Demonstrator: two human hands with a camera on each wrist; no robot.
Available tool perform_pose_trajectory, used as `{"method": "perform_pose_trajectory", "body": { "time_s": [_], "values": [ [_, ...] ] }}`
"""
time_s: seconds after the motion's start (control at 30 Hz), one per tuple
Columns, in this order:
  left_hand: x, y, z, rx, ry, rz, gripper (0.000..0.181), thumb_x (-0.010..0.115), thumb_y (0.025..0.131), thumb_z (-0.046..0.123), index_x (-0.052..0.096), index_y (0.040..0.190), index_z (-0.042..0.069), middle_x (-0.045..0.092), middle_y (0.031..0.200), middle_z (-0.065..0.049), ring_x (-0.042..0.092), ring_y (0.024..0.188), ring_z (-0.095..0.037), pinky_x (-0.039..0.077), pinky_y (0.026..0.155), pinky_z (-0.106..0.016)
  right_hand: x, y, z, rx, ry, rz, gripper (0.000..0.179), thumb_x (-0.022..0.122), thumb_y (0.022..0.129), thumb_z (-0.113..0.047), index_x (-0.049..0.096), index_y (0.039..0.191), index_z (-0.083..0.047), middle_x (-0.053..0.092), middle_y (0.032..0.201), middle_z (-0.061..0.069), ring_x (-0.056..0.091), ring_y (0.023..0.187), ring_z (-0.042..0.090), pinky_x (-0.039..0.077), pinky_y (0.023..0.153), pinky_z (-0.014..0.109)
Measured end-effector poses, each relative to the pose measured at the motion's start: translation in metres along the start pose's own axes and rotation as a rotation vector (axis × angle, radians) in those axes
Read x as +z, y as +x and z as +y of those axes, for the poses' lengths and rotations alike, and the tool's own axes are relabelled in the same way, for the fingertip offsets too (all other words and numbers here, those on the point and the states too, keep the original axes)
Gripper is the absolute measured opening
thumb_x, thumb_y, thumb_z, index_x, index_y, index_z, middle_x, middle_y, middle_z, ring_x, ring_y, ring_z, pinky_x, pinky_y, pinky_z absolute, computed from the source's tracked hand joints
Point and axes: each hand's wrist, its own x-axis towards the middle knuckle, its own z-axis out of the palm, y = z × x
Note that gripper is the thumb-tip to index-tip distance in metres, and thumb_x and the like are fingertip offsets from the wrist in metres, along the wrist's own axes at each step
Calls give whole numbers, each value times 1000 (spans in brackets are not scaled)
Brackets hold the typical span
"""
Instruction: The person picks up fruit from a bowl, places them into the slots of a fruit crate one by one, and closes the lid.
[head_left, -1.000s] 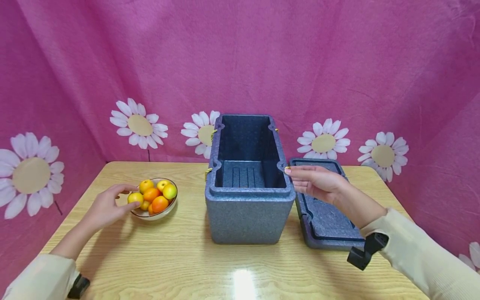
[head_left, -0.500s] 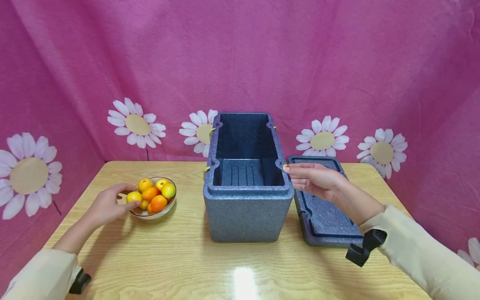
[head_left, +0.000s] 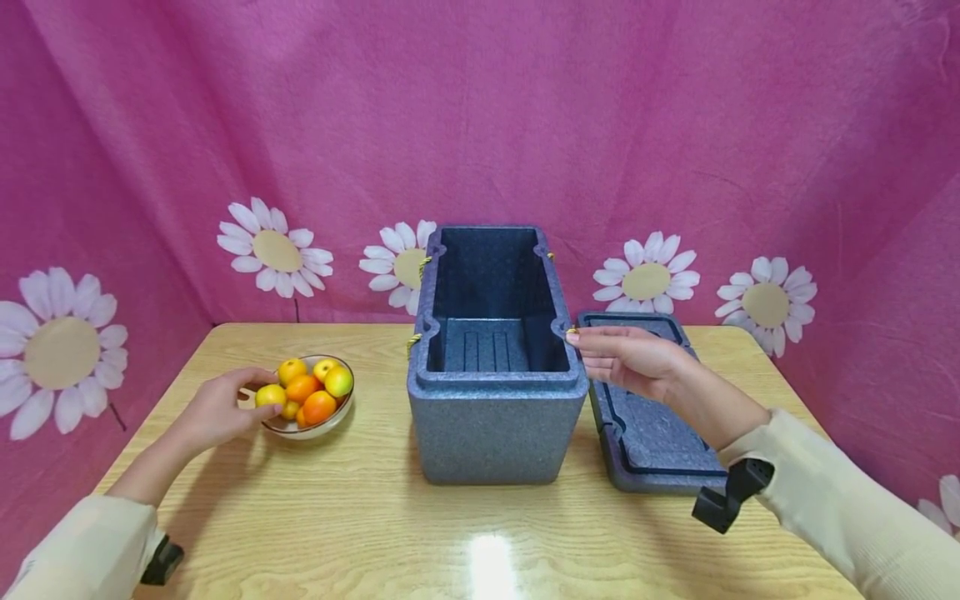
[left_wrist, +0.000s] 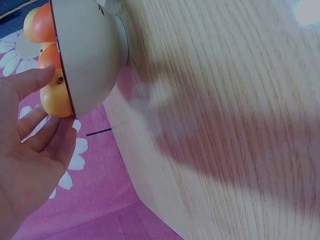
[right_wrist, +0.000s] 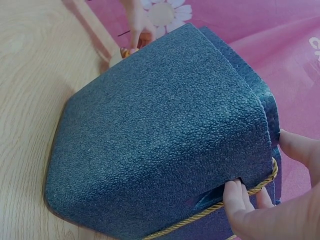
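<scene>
Hand (head_left: 222, 408) (left) on yellow fruit (head_left: 270, 396)

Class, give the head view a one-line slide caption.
Left hand at a bowl of fruit, right hand touching an open grey box, lid alongside.

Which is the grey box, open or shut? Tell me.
Open: the grey box shows its inside floor, and its lid lies beside it on the table.
</scene>
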Motion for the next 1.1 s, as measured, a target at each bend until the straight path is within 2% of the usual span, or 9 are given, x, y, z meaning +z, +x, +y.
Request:
{"method": "perform_pose_trajectory", "body": {
  "time_s": [0.27, 0.63, 0.87, 1.1],
  "values": [
    [-2, 1, 2, 6, -15, 2, 38, 74, 81, 16, 64, 112, -5, 69, 104, -22, 62, 96, -35, 51, 80, -43, 0, -1, -1, 2, 19, 7, 80, 56, 96, -33, 11, 152, 2, 16, 160, 20, 22, 147, 31, 21, 121, 44],
    [-8, 0, 6, 14, 9, 13, 36, 74, 81, 16, 65, 111, -3, 70, 103, -19, 62, 94, -32, 51, 79, -42, 1, -1, 0, -2, 13, 1, 82, 57, 95, -34, 10, 152, 2, 14, 160, 22, 20, 148, 32, 20, 121, 44],
    [-13, 2, 12, 24, -6, 18, 37, 73, 82, 17, 64, 112, -2, 69, 105, -19, 61, 96, -32, 48, 77, -35, 0, -1, 0, -7, 12, -4, 83, 57, 95, -35, 9, 152, 2, 14, 160, 23, 20, 148, 33, 20, 121, 44],
    [-16, 6, 17, 45, -8, 37, 37, 72, 83, 18, 64, 113, -2, 70, 103, -18, 62, 94, -30, 50, 78, -37, 0, 0, 0, -13, 15, -11, 83, 57, 95, -34, 9, 152, 2, 14, 160, 23, 20, 148, 32, 19, 121, 45]
  ]
}}
